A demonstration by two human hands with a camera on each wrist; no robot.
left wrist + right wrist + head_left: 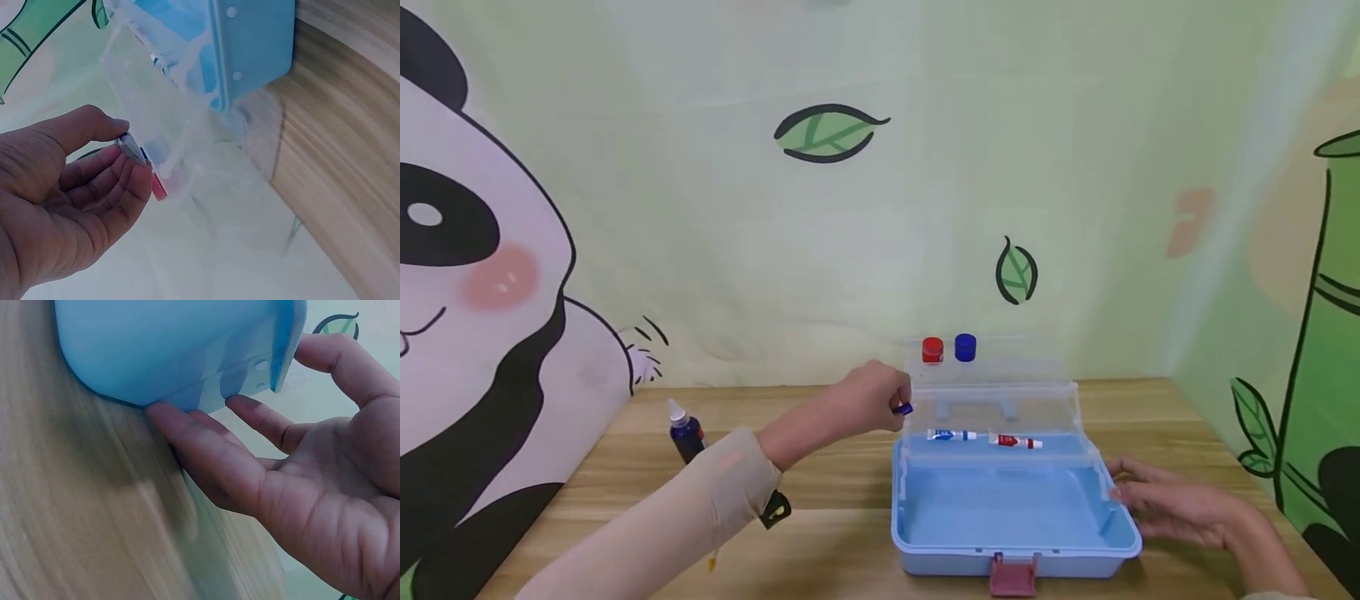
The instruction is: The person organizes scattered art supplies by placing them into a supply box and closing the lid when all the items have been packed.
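My left hand (880, 396) is up beside the left end of the clear trays and pinches a small paint tube (130, 149) between thumb and fingertips. The tube looks silvery, with a dark blue end. A light blue box (1015, 562) stands with its clear tiers raised. On the upper tier sit a red jar (932, 351) and a blue jar (966, 348). Lower down lie a blue-labelled tube (951, 435) and a red-labelled tube (1015, 442). Against the box's right side, my right hand (1187, 508) rests its extended fingers, with one fingertip at the rim (289, 353).
A dark blue bottle (687, 433) with a white nozzle stands at the left. Partly behind the left sleeve (662, 525) are a dark green-marked object (777, 509) and a thin orange tip (712, 564). A pink latch (1013, 577) hangs at the box's front.
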